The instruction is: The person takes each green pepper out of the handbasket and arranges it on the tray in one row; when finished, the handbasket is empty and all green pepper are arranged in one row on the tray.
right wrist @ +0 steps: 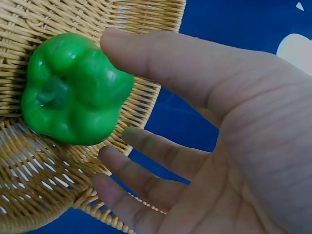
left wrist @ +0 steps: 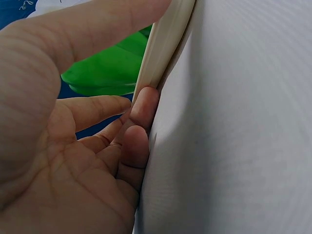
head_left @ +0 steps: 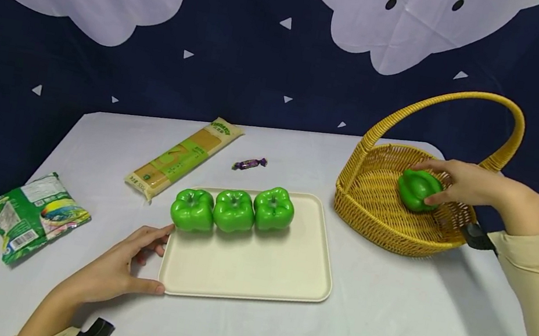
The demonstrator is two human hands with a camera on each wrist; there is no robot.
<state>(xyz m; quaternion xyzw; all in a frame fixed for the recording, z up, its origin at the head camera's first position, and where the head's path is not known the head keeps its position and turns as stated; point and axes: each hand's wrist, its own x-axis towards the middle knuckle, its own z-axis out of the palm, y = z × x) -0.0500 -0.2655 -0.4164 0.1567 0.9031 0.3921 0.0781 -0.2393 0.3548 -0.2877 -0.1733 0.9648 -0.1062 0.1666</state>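
Observation:
A cream tray (head_left: 252, 274) lies on the table with three green bell peppers (head_left: 234, 211) in a row along its far side. My left hand (head_left: 118, 270) rests at the tray's left edge, thumb by the near corner and fingertips touching the rim; the left wrist view shows the fingers against that rim (left wrist: 163, 53). Inside the yellow wicker basket (head_left: 379, 209) sits another green bell pepper (right wrist: 73, 92). My right hand (head_left: 473, 185) reaches over this pepper with spread fingers. In the right wrist view its thumb overlaps the pepper's edge, and three fingers (right wrist: 151, 183) stay apart from it.
The basket's tall arched handle (head_left: 450, 97) rises over the basket. Behind the tray lie a noodle packet (head_left: 183, 157) and a purple wrapped candy (head_left: 249, 164). A green snack bag (head_left: 34, 218) is at the left. A dark blue cloth (head_left: 232, 68) hangs behind the table.

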